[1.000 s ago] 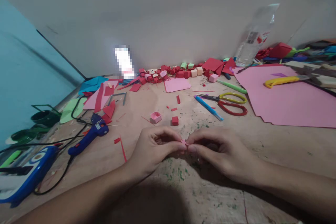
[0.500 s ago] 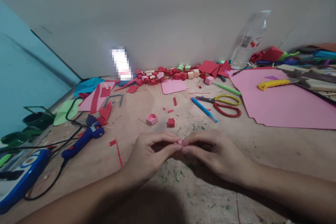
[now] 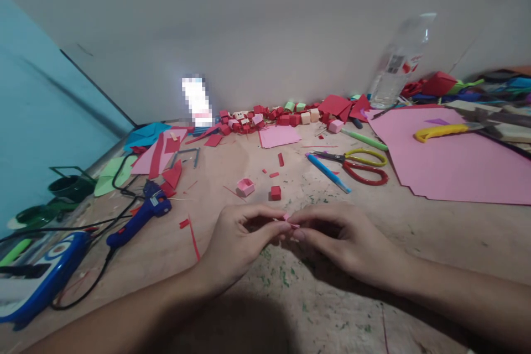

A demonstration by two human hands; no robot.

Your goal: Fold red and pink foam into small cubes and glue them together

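Observation:
A small pink paper piece (image 3: 287, 218) is pinched between the fingertips of both hands, close above the wooden table. My left hand (image 3: 244, 243) grips it from the left with thumb and fingers together. From the right, my right hand (image 3: 348, 238) pinches the same piece, its fingertips nearly touching those of the left. Much of the paper is hidden by the fingers. Just beyond the hands sit a small red paper cube (image 3: 276, 193) and an open pink paper box (image 3: 245, 187).
Scissors (image 3: 357, 163) and a blue pen (image 3: 328, 173) lie right of centre. A blue glue gun (image 3: 139, 218) with its cable lies left. Paper cubes (image 3: 265, 118) line the wall, near a bottle (image 3: 396, 72). Large pink paper (image 3: 460, 163) covers the right.
The whole view has shifted slightly, so things appear a little further right. The pink piece has tilted between the fingertips, and more of it shows.

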